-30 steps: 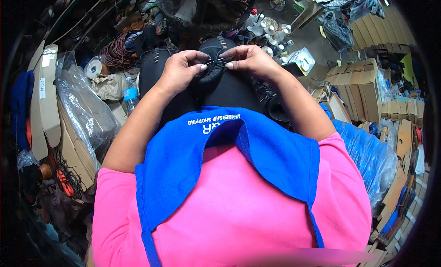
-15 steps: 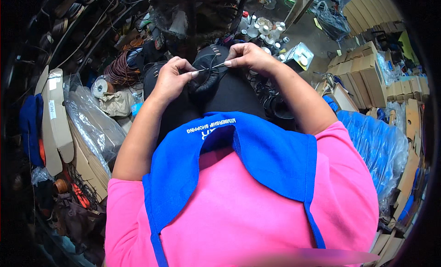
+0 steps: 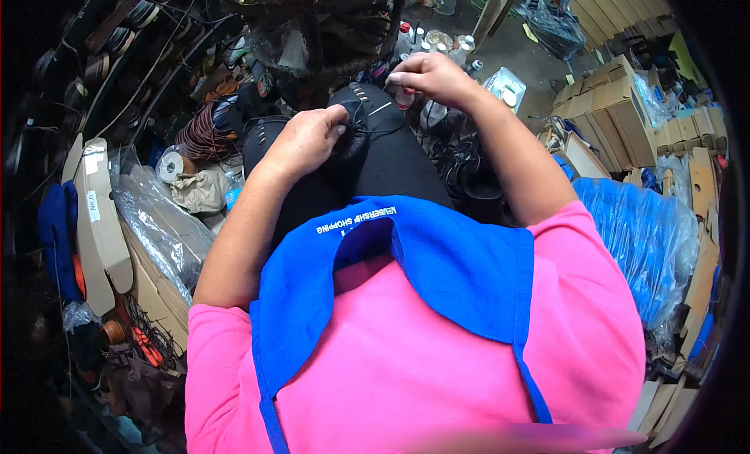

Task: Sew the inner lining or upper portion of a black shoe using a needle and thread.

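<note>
My left hand (image 3: 306, 138) grips a black shoe upper (image 3: 353, 124) that rests on my lap, fingers closed over its edge. My right hand (image 3: 426, 75) is raised above and to the right of it, fingers pinched on a thin needle (image 3: 380, 108) with a dark thread running down to the shoe. My lap is covered in black cloth, and I wear a pink shirt with a blue apron (image 3: 437, 267).
Coils of brown cord (image 3: 205, 134) and a tape roll (image 3: 169, 167) lie left of my lap. Cardboard pieces (image 3: 98, 212) and clear plastic bags sit at the left. Small bottles (image 3: 437, 44) stand ahead. Stacked cardboard boxes (image 3: 617, 118) and blue plastic sheeting (image 3: 641, 235) fill the right.
My right hand has pulled up and away to the right from the shoe, drawing the thread out. My left hand stays on the shoe.
</note>
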`<action>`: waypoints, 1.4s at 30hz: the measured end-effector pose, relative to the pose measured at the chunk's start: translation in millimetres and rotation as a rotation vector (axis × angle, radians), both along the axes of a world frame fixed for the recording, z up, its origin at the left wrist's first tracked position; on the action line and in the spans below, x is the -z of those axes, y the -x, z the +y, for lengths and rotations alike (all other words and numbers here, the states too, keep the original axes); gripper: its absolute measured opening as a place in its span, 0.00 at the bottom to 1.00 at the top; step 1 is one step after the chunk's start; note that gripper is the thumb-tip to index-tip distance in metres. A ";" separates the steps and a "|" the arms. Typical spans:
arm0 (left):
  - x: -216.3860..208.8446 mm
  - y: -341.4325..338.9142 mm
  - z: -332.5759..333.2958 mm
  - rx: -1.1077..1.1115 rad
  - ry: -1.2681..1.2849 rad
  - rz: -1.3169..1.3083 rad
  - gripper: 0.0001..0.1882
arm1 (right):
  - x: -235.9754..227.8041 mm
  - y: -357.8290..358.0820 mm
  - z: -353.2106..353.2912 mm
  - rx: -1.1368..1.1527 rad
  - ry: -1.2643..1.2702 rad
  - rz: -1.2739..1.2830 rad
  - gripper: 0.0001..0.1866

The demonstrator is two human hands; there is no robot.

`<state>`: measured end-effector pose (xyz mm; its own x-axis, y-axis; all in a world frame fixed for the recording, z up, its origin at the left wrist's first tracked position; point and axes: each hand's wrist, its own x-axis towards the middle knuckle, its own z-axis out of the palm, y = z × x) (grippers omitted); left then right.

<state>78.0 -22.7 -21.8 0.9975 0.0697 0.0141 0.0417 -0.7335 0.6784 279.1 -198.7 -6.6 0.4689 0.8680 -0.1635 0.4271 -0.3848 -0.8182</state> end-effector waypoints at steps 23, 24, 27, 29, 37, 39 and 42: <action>-0.9 113.9 63.1 -0.480 0.095 0.023 0.04 | -6.8 -2.3 -33.3 -0.068 0.097 -0.161 0.07; -10.6 113.5 63.4 -0.529 0.285 -0.084 0.02 | -11.2 -1.5 -31.0 0.075 -0.022 0.148 0.10; -47.6 88.0 50.7 -0.471 0.682 -0.320 0.03 | -27.9 14.9 1.4 0.260 -0.290 0.513 0.13; -59.9 57.9 21.4 -0.240 0.884 -0.525 0.06 | -30.4 44.1 30.7 0.123 -0.630 0.786 0.12; -19.2 89.5 25.8 -0.102 0.133 -0.092 0.05 | -6.5 42.7 -11.8 -0.493 -0.205 -0.310 0.13; -19.0 133.1 81.0 -0.268 -0.213 -0.158 0.08 | 6.7 8.1 -54.4 -0.318 0.033 -0.419 0.13; -37.2 218.9 160.7 -0.750 -0.427 0.010 0.08 | 7.3 -49.4 -141.0 0.149 0.353 -0.550 0.14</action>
<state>-140.9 138.0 15.4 0.6900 0.7010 0.1801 0.6219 -0.7015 0.3481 328.5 -339.7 -14.0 0.6757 0.7259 -0.1284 0.6676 -0.6765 -0.3109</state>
